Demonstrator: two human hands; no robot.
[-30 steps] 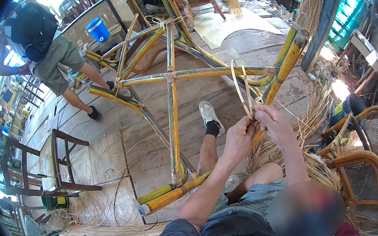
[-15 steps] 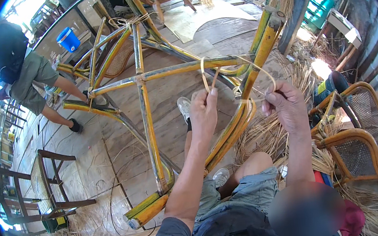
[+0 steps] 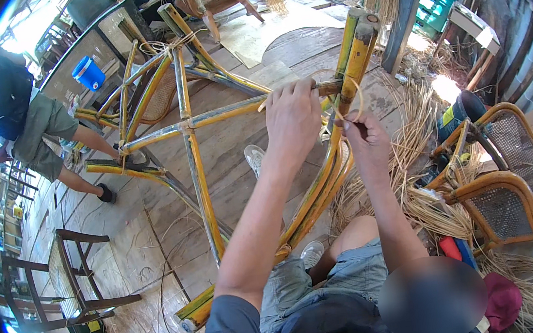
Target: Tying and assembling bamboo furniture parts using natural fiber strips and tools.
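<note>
A yellow-and-black bamboo frame (image 3: 227, 110) stands in front of me, its poles bound at the joints. My left hand (image 3: 293, 114) is closed over the right part of the cross pole, its back toward me; a light strip end pokes out beside it, and the fingertips are hidden. Close to the thick corner post (image 3: 356, 48), my right hand (image 3: 366, 134) pinches a pale cane strip (image 3: 360, 95). That strip curves in a loop around the joint of post and cross pole. Below the joint, bent poles (image 3: 313, 204) run down toward my legs.
A heap of loose cane strips (image 3: 403, 157) lies right of the frame. Beyond it stands a cane-backed chair (image 3: 510, 171). A dark wooden chair (image 3: 72, 281) is at left, and another person (image 3: 45, 126) stands behind it near a blue cooler (image 3: 89, 73).
My left hand has moved up and over the cross pole. My right hand has come left and closer to the post, and the strip's loop is now smaller around the joint.
</note>
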